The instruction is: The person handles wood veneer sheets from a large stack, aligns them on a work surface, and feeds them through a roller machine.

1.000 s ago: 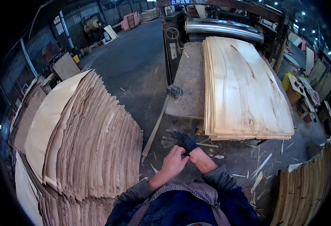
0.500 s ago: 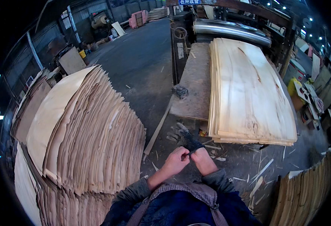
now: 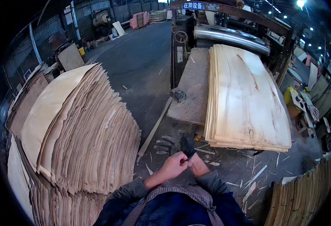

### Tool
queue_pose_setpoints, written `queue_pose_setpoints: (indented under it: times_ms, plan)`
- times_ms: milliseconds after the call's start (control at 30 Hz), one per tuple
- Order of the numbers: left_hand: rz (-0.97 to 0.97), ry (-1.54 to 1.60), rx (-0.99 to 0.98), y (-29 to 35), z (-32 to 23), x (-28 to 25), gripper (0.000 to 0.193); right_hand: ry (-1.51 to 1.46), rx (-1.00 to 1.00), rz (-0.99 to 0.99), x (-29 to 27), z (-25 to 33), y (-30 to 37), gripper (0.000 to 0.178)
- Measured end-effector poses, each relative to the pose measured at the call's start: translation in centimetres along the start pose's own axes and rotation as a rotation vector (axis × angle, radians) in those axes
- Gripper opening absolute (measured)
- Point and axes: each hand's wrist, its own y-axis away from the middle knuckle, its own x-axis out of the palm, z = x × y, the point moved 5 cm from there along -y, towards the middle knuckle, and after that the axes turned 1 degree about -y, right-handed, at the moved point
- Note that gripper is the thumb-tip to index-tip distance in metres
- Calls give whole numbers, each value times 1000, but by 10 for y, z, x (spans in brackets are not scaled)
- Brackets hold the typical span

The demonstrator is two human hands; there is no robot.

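My bare left hand [image 3: 173, 166] pinches the cuff of a dark work glove [image 3: 187, 146] at my right wrist. The glove covers my right hand [image 3: 169, 144], with its grey fingers spread toward the left and holding nothing. Just beyond, a stack of pale wood veneer sheets [image 3: 248, 101] lies on a worn board-like table [image 3: 191, 83], apart from both hands. A small dark block-like object [image 3: 178, 95] sits at that table's left edge.
A tall pile of veneer sheets [image 3: 86, 132] rises at my left, and another stack [image 3: 304, 188] stands at lower right. Behind the table is a machine with a shiny metal roller [image 3: 231, 37]. Wood strips [image 3: 255, 175] litter the floor; a long strip [image 3: 154, 128] leans by the table.
The gloved right hand has turned, and its fingers now spread more plainly to the left. My left hand keeps its pinch on the cuff. The whole view has shifted slightly.
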Motion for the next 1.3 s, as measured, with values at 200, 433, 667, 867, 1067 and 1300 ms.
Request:
queue_pose_setpoints:
  times_ms: [200,433,667,867,1067,1300]
  plan:
    - [-104,-123,54,-1,4,3,15,-312,-25,44,-2,4,-17,40]
    - [-225,-144,-112,-2,6,1,16,-297,-61,16,-4,9,-15,39]
    - [-33,-105,-64,0,-7,4,16,-243,-82,18,1,5,-8,37]
    - [-7,-76,-59,-2,-8,0,24,148,-141,-59,11,6,44,35]
    - [10,-304,-44,-4,-26,-3,38,539,-371,-22,-10,-25,85,29]
    - [138,-486,-53,6,17,5,27,1013,-185,-107,-35,-48,77,29]
